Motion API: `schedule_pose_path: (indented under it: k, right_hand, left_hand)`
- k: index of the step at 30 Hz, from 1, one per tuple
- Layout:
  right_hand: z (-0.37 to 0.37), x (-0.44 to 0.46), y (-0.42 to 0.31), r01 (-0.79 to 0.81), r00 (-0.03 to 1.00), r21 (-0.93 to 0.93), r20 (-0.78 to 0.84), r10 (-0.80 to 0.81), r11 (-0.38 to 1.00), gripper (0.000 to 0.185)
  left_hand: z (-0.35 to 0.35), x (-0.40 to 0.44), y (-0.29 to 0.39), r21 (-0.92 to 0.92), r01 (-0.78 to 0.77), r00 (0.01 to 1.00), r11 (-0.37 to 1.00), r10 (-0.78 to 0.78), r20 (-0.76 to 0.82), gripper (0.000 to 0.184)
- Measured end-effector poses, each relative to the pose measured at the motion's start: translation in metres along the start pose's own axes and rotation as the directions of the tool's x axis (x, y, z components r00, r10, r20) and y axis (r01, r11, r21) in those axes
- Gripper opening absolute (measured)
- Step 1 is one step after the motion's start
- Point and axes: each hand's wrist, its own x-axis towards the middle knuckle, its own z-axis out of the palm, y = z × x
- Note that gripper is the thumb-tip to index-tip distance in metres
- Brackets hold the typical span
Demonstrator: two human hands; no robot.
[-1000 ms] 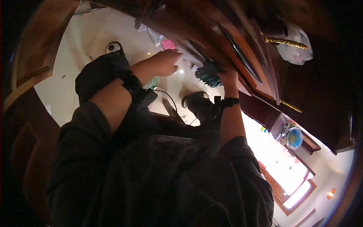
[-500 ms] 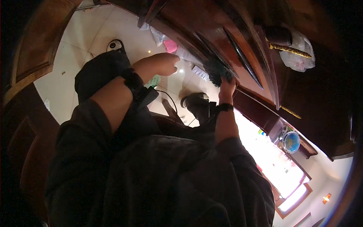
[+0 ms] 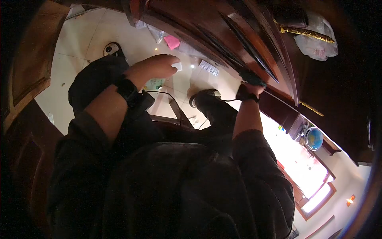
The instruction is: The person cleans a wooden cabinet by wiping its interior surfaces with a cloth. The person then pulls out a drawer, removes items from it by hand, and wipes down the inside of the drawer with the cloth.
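Note:
My right hand (image 3: 254, 88) is closed around a dark green, fluffy duster or cloth (image 3: 251, 78), whose exact kind is hard to make out. It presses against the edge of the dark, carved wooden furniture (image 3: 254, 47). On the left, my left hand (image 3: 159, 65) is held over the tiled floor with its fingers bent together. A small white piece (image 3: 179, 67) shows at those fingertips, too small to name. Both wrists wear black bands, and a thin cable runs from each.
On the floor (image 3: 115, 30) lie a pink piece (image 3: 172, 42), a printed white packet (image 3: 209, 67) and a green sheet (image 3: 155, 83). A plastic bag (image 3: 318, 42) and a globe (image 3: 313, 138) are to the right. My feet and a wooden chair bar are below.
My right hand has slid right and slightly down along the furniture with the fluffy duster. My left hand has shifted a little left, and the white piece at its fingertips shows more clearly.

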Motion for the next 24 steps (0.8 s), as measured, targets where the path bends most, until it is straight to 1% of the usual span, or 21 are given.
schedule_pose_path:
  k: [2,3,4,6,7,8,10,12,13,14,15,16,17,18,20,21,22,23,24]
  right_hand:
    - [0.021,0.007,0.017,-0.082,0.996,-0.109,0.011,0.084,0.991,0.041]
    - [0.042,-0.001,0.033,-0.182,0.983,0.182,0.050,0.176,0.966,0.042]
    - [0.074,-0.015,0.050,-0.274,0.962,0.452,0.112,0.250,0.849,0.043]
    - [0.138,-0.040,0.073,-0.319,0.948,0.510,0.158,0.278,0.799,0.047]
    - [0.156,-0.047,0.089,-0.343,0.939,0.529,0.175,0.295,0.776,0.048]
    - [0.173,-0.051,0.105,-0.367,0.930,0.546,0.197,0.311,0.753,0.050]
    - [0.219,-0.064,0.125,-0.448,0.892,0.495,0.297,0.340,0.744,0.047]
    - [0.264,-0.072,0.146,-0.527,0.840,0.432,0.398,0.370,0.732,0.043]
    - [0.284,-0.068,0.164,-0.554,0.805,0.403,0.483,0.346,0.728,0.043]
    - [0.302,-0.067,0.178,-0.579,0.762,0.373,0.564,0.318,0.725,0.042]
    - [0.317,-0.075,0.183,-0.026,0.788,-0.176,0.602,0.128,0.984,0.043]
    - [0.324,-0.085,0.184,0.171,0.782,-0.300,0.621,0.056,0.938,0.043]
    - [0.332,-0.096,0.183,0.365,0.771,-0.421,0.636,-0.016,0.830,0.042]
    - [0.341,-0.108,0.180,0.522,0.757,-0.516,0.648,-0.088,0.679,0.042]
    - [0.341,-0.109,0.136,0.535,0.737,-0.715,0.655,0.164,0.450,0.041]
    - [0.344,-0.130,0.099,0.646,0.710,-0.705,0.696,0.108,0.292,0.041]
    - [0.326,-0.120,0.102,0.407,0.742,-0.613,0.655,0.147,0.677,0.041]
    - [0.308,-0.112,0.105,0.085,0.770,-0.385,0.611,0.185,0.919,0.041]
    - [0.285,-0.112,0.089,0.287,0.835,-0.590,0.540,0.105,0.755,0.043]
  left_hand:
    - [-0.003,0.000,0.004,-0.036,0.030,1.000,0.999,-0.030,-0.003,0.044]
    - [-0.006,-0.004,0.010,-0.057,0.044,0.999,0.997,-0.044,-0.003,0.044]
    - [-0.008,-0.005,0.012,-0.078,0.059,0.998,0.995,-0.059,-0.001,0.043]
    - [-0.006,-0.002,0.002,-0.050,0.017,1.000,0.999,-0.017,-0.012,0.043]
    - [-0.004,-0.002,-0.002,-0.039,-0.005,1.000,0.999,0.005,-0.016,0.043]
    - [-0.008,-0.005,0.002,-0.066,0.029,1.000,0.997,-0.029,0.008,0.043]
    - [-0.020,-0.013,0.016,-0.120,0.100,0.994,0.988,-0.093,0.060,0.042]
    - [-0.011,-0.008,0.004,-0.020,0.025,0.999,1.000,-0.025,-0.034,0.038]
    - [-0.009,-0.007,0.000,0.035,-0.009,0.997,0.999,0.011,-0.080,0.037]
    - [-0.016,-0.007,0.008,0.005,-0.013,1.000,1.000,0.013,-0.021,0.032]
    - [-0.021,-0.006,0.012,-0.015,-0.010,1.000,1.000,0.010,0.018,0.031]
    - [-0.024,-0.004,0.016,-0.039,-0.004,0.998,0.999,0.006,0.059,0.031]
    - [-0.028,-0.002,0.018,-0.064,0.004,0.995,0.998,0.002,0.099,0.031]
    - [-0.031,-0.001,0.018,-0.086,0.012,0.990,0.996,0.000,0.138,0.031]
    - [-0.030,0.005,0.002,-0.088,-0.022,0.996,0.996,0.029,0.082,0.032]
    - [-0.012,0.011,-0.026,-0.070,-0.060,0.998,0.996,0.059,-0.012,0.034]
    - [0.000,0.013,-0.041,-0.056,-0.095,0.991,0.994,0.089,-0.102,0.037]
    - [-0.015,-0.003,-0.015,-0.080,-0.020,0.994,0.997,0.012,-0.105,0.042]
    - [-0.023,-0.007,-0.005,-0.089,0.046,0.999,0.995,-0.047,-0.006,0.045]
